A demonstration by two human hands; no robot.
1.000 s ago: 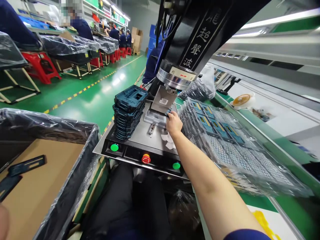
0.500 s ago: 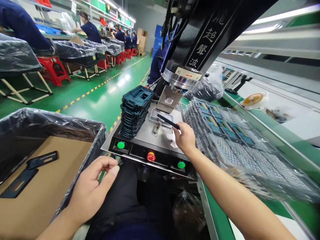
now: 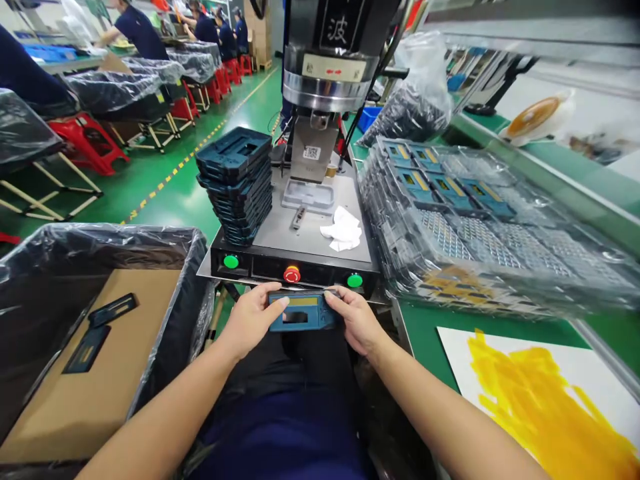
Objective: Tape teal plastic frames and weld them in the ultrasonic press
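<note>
A dark teal plastic housing cover [image 3: 305,321] with a yellow strip and a window cutout is held level in front of my lap. My left hand [image 3: 255,317] grips its left end, thumb on top. On its right end my right hand [image 3: 354,319] is closed, thumb also on the upper face. Just beyond stands a black ultrasonic press [image 3: 325,77], its metal horn [image 3: 311,152] above a pale rectangular fixture [image 3: 308,195]. Two green buttons and a red stop button [image 3: 291,274] line the press's front panel, close to my fingers.
Left of the fixture rises a stack of dark plastic frames [image 3: 234,183]. A white tissue [image 3: 343,229] lies on the press bed. Stacked clear trays [image 3: 440,220] with similar covers stand at right. A lined bin [image 3: 175,320] on my left contains cardboard and two covers.
My right hand has come back from the press fixture toward me with the cover. My left hand has moved right and taken its other end. The view has shifted.
</note>
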